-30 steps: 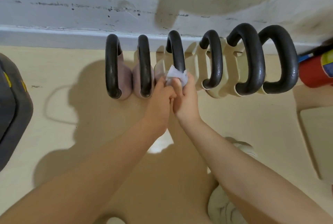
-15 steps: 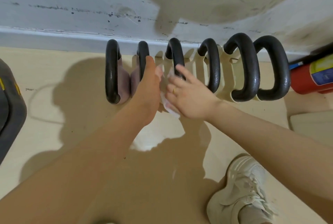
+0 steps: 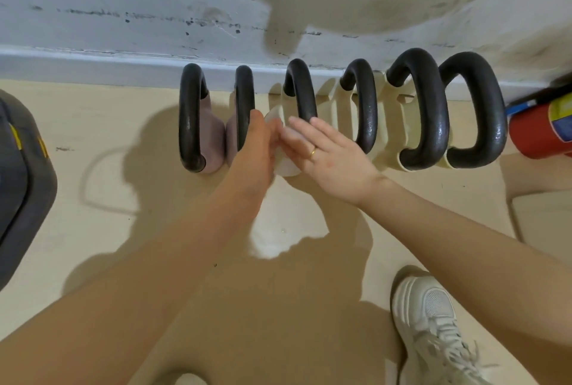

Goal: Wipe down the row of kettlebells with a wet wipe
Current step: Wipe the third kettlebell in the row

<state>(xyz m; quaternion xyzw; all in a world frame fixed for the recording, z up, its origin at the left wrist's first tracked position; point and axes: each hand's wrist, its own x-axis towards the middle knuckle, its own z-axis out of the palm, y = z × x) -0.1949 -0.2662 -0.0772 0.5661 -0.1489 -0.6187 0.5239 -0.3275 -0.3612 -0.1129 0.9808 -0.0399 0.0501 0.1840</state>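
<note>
While our left hand (image 3: 258, 140) and right hand (image 3: 322, 152), fingers straight, press the limp wet wipe (image 3: 286, 165) against the third kettlebell (image 3: 301, 90) along the floor's wall edge, we judge it heavy and stiff, best steadied by its handle.

— Along the wall?
— Six kettlebells (image 3: 340, 112) in a row on the floor (image 3: 108, 199), black handles up.
— Hands?
— Left hand (image 3: 257, 149) at the third kettlebell (image 3: 301, 93), beside its handle. Right hand (image 3: 328, 152) flat, fingers straight, ring on one finger.
— Wipe?
— White wipe (image 3: 286, 165) between both hands, blurred; grip unclear.
— Elsewhere?
— Red cylinder (image 3: 541, 134) at the row's right end, white shoe (image 3: 433, 322) at lower right.
</note>
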